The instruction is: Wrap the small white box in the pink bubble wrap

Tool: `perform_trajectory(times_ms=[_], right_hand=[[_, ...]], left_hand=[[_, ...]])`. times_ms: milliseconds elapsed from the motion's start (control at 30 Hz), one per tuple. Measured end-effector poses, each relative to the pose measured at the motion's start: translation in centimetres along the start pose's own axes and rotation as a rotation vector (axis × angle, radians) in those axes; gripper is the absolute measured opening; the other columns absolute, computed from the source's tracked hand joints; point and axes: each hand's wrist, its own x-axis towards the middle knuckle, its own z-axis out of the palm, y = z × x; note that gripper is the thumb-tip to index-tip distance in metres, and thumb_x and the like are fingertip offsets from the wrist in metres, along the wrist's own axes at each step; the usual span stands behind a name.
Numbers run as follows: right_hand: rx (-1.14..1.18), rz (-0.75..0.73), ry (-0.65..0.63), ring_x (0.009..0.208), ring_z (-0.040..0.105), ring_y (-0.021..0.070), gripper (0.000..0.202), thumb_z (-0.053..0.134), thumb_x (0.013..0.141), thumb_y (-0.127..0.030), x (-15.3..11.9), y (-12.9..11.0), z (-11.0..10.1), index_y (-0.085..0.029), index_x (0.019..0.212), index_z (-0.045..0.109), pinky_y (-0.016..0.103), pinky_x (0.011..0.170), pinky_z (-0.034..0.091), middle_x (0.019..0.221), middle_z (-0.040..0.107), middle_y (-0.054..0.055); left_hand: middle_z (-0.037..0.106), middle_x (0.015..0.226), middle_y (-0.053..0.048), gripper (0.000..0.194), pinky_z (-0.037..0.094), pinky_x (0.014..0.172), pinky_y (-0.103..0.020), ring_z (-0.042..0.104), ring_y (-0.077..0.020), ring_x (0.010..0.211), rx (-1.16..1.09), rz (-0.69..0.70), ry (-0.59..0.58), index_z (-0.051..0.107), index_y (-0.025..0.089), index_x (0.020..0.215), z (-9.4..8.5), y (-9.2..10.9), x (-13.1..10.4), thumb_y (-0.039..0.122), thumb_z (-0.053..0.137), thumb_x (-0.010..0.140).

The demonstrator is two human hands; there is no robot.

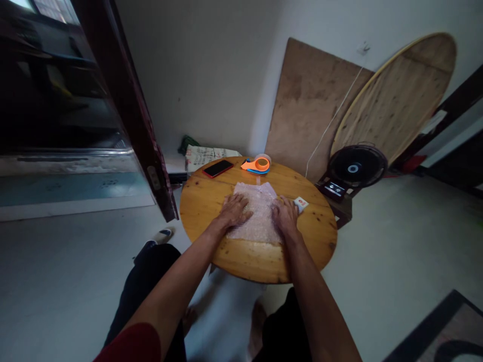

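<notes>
A sheet of bubble wrap (pixel 258 218) lies spread on a round wooden table (pixel 204 216). My left hand (pixel 234 208) rests on its left side with the fingers stretched out. On the right side, my right hand (pixel 286 215) lies over the edge of the wrap, its fingers extended. A small white card or box with a red mark (pixel 301 203) sits just beside the right fingers. Beyond the wrap's far edge stands an orange and blue tape dispenser (pixel 256 164). Whether anything lies under the wrap I cannot tell.
A phone with a red edge (pixel 218 169) lies at the table's back left. Behind it is a printed paper or sack (pixel 207 156). A black fan (pixel 356 166) stands to the right. A wooden board (pixel 309 95) and a round tabletop (pixel 403 95) lean on the wall.
</notes>
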Motion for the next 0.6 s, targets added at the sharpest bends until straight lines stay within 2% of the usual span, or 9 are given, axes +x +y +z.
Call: perform_trajectory(times_ms=[133, 400, 600], right_hand=[[-0.004, -0.072, -0.020, 0.119, 0.046, 0.0250, 0.036, 0.037, 0.095, -0.027, -0.02, -0.09, -0.21, -0.028, 0.121, 0.063, 0.038, 0.095, 0.030, 0.144, 0.049, 0.005], [-0.004, -0.012, -0.063, 0.115, 0.048, 0.0257, 0.037, 0.039, 0.095, -0.034, -0.32, -0.29, -0.36, -0.025, 0.123, 0.061, 0.038, 0.093, 0.030, 0.128, 0.059, 0.009], [0.007, 0.005, -0.061, 0.114, 0.048, 0.0255, 0.037, 0.039, 0.095, -0.031, -0.31, -0.30, -0.29, -0.025, 0.125, 0.060, 0.038, 0.091, 0.030, 0.128, 0.059, 0.008]], left_hand=[[0.043, 0.147, -0.013, 0.054, 0.021, 0.115, -0.049, 0.034, -0.0305, 0.139, -0.010, 0.000, -0.020, 0.052, 0.021, 0.133, -0.35, -0.01, -0.01, 0.050, 0.046, 0.088], [0.046, 0.146, -0.010, 0.049, 0.023, 0.115, -0.048, 0.037, -0.0282, 0.136, -0.042, -0.057, -0.050, 0.055, 0.022, 0.130, -0.74, -0.44, 0.42, 0.035, 0.049, 0.083], [0.045, 0.146, -0.010, 0.050, 0.023, 0.115, -0.049, 0.036, -0.0290, 0.137, -0.082, -0.063, -0.047, 0.056, 0.021, 0.129, -0.65, -0.68, 0.50, 0.032, 0.051, 0.080]])
